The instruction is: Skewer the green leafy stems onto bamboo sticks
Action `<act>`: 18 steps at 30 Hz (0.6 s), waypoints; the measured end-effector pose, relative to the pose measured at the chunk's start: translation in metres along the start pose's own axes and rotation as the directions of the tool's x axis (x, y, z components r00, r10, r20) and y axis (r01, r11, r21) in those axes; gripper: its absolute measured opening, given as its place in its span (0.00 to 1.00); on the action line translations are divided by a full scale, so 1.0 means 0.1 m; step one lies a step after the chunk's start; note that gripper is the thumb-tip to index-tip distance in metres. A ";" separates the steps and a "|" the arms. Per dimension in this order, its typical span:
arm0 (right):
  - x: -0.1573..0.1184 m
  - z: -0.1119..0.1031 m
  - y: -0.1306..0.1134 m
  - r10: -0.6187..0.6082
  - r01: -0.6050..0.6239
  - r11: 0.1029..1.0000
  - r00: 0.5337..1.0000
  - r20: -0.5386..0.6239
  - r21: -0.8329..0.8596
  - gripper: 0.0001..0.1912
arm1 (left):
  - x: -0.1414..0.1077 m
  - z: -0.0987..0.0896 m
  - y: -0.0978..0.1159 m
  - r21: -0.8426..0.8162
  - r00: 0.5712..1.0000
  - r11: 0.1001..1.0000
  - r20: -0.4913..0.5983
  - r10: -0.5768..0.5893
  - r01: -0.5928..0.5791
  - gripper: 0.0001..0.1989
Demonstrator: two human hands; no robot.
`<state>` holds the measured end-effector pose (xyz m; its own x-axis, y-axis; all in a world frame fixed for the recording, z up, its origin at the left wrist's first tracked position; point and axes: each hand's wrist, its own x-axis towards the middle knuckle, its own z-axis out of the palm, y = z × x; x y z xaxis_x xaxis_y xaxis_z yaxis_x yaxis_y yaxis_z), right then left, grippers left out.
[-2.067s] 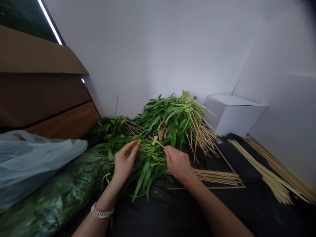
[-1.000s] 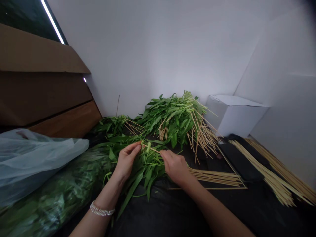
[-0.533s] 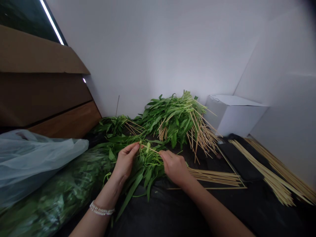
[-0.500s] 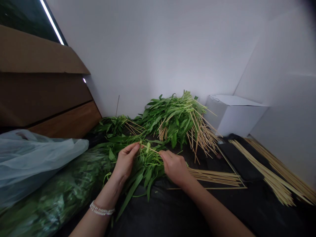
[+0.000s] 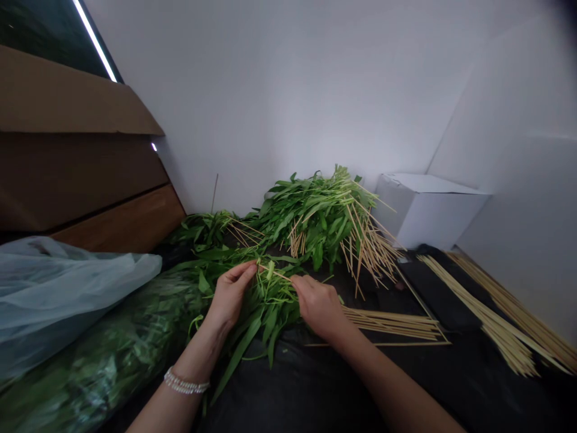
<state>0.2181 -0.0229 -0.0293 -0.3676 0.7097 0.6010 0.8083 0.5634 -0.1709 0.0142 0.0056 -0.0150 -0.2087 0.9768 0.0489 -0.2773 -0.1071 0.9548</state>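
Note:
In the head view my right hand (image 5: 318,300) is closed around a thin bamboo skewer (image 5: 282,276) that points left. A pale green stem piece (image 5: 270,270) sits on the skewer between my hands. My left hand (image 5: 232,291) pinches a bit of green stem at the skewer's far tip, its fingertips partly hiding it. Directly below both hands lies a loose heap of long-leaved greens (image 5: 270,319), apparently water spinach. Farther back, a larger pile of greens (image 5: 311,210) has its stems threaded on several bamboo skewers (image 5: 367,246).
Loose skewers (image 5: 392,323) lie right of my right hand, with thicker bundled sticks (image 5: 487,316) farther right. A white box (image 5: 433,207) stands by the wall. At left are a clear bag of greens (image 5: 117,355), a whitish plastic bag (image 5: 67,288) and a cardboard box (image 5: 76,168).
Almost nothing differs. My left fingertips have shifted very slightly at the skewer's tip; my right hand holds the skewer in the same place.

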 end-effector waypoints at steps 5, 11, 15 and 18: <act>-0.01 0.01 -0.01 -0.001 0.001 1.000 1.000 0.011 0.002 0.14 | -0.03 0.02 0.01 0.054 1.000 0.999 0.009 0.001 -0.001 0.17; 0.00 -0.02 -0.03 0.010 -0.010 1.000 0.999 0.033 -0.004 0.14 | -0.06 0.06 -0.03 0.075 1.000 0.997 0.022 -0.001 -0.001 0.15; 0.00 -0.02 -0.03 0.026 -0.026 1.000 0.999 0.046 -0.009 0.14 | -0.02 0.03 -0.03 0.013 1.000 1.000 -0.018 -0.002 0.002 0.17; -0.01 -0.01 -0.03 0.039 -0.038 0.999 0.997 0.063 -0.016 0.14 | 0.00 0.02 -0.02 0.016 1.000 1.000 -0.014 0.002 -0.001 0.17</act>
<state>0.2168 -0.0253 -0.0283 -0.3639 0.7565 0.5434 0.8290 0.5291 -0.1813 0.0164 0.0059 -0.0169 -0.2220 0.9739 0.0465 -0.2619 -0.1055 0.9593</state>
